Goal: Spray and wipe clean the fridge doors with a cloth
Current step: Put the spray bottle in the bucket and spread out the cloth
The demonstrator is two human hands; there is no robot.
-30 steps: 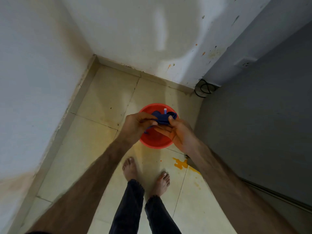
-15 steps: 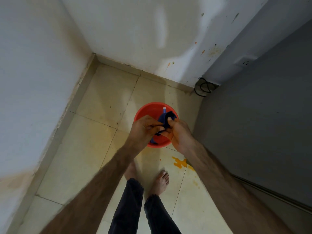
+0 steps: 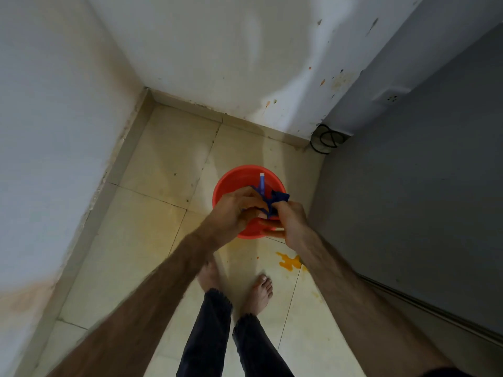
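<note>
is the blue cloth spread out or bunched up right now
Bunched up. The blue cloth is a crumpled wad gripped by the right hand, with the left hand beside it, above the red bucket.

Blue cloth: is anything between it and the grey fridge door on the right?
Nothing visible. Both hands, left hand and right hand, hold the blue cloth above the red bucket; the fridge door lies beside them, unobstructed.

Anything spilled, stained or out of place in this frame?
Yes. An orange puddle lies on the floor tiles by the fridge, near the person's foot. Orange specks dot the wall above a loose black cable in the corner.
</note>
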